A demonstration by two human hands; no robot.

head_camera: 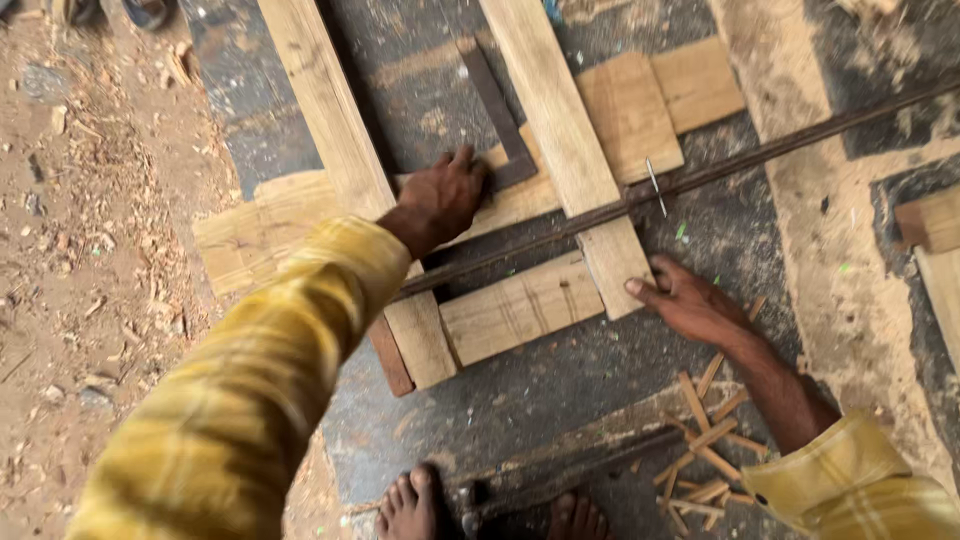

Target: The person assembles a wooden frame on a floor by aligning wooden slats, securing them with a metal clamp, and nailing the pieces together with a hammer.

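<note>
Wooden frame [560,130] looks stiff, heavy; left hand [440,200] presses the metal square [500,120] flat, right hand [690,300] at four o'clock, grip released, steadies a rail end.

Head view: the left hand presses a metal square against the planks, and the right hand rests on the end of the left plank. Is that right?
Not quite. The right hand rests at the end of the right plank, not the left one. The head view shows this. The left hand does press the metal square against the planks.
</note>
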